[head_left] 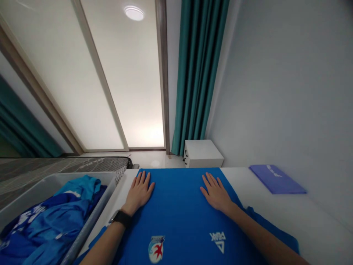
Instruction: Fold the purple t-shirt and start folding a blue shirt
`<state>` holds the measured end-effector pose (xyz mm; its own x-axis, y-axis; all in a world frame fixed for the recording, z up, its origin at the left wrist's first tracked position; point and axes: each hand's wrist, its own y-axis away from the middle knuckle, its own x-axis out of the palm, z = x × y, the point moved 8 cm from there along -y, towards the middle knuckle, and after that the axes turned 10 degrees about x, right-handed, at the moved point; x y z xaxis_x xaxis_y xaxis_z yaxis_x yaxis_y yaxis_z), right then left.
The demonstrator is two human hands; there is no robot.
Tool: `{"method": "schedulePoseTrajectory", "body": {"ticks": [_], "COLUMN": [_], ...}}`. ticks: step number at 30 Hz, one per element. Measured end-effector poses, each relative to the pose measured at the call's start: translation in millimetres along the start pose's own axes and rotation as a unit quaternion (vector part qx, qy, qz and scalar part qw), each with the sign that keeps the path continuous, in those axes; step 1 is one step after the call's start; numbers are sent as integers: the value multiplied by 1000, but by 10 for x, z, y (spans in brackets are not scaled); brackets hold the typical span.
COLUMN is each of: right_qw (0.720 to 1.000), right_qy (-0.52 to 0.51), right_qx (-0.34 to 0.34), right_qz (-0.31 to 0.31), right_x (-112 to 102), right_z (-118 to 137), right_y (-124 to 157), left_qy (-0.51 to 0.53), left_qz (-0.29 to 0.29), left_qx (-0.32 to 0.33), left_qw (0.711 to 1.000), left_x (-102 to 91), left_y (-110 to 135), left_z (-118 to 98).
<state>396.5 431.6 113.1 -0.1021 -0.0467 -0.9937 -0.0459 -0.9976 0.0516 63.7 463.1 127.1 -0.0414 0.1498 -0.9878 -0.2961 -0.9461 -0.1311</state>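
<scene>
A blue sports shirt (pixel 179 209) lies spread out flat on the white table (pixel 237 178), its crest and PEAK logo upside down to me. My left hand (pixel 140 192) rests palm down on the shirt's far left part, fingers stretched out; a dark watch sits on that wrist. Flat on the far right part lies my right hand (pixel 216 191), fingers apart. Neither hand grips the cloth. One blue sleeve (pixel 275 230) sticks out past my right forearm; the left sleeve is mostly hidden under my left forearm.
Left of the table stands a pale plastic bin (pixel 109 187) of crumpled blue clothes (pixel 63 217). A folded purple item (pixel 275 180) lies at the table's right by the wall. Beyond are a white cabinet (pixel 204 151), a teal curtain (pixel 200 73) and sliding doors (pixel 129 84).
</scene>
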Motion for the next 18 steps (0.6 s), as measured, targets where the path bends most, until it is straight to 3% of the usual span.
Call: {"method": "schedulePoseTrajectory", "body": {"ticks": [4,18], "right_qw": [1000,1000], "right_qy": [-1,0], "right_qx": [13,-5], "right_qz": [-11,-18], "right_x": [10,6], "right_z": [-258,-231], "right_y": [32,-419], "left_qy": [-6,-3], "left_qz": [13,19], "left_qx": [-2,-6], "left_qw": [1000,1000], "left_x": [28,23], "left_y": [-27,-380], "left_z": [16,114]}}
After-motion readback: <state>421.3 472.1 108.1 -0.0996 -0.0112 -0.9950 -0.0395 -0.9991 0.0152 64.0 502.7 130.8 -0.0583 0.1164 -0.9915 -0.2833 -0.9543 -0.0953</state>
